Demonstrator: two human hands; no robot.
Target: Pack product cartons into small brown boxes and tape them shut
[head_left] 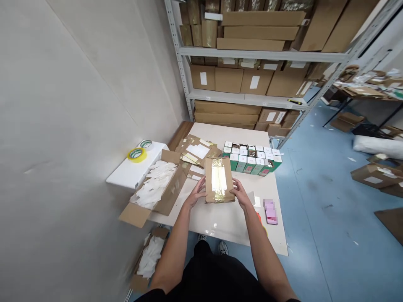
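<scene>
A small brown cardboard box (218, 179), sealed along its top with shiny clear tape, rests on the white table (220, 220) in front of me. My left hand (197, 191) grips its left side and my right hand (240, 193) grips its right side, fingers curled against the cardboard. Just behind the box stand several small green and white cartons (252, 158) in rows. Flattened cardboard pieces (197, 152) lie to the left of them.
An open carton of white packing material (156, 186) hangs off the table's left edge; another (150, 256) sits on the floor below. Tape rolls (137, 154) lie on a white stand. Pink slips (270, 211) lie at right. Metal shelving (248, 54) full of cartons stands behind.
</scene>
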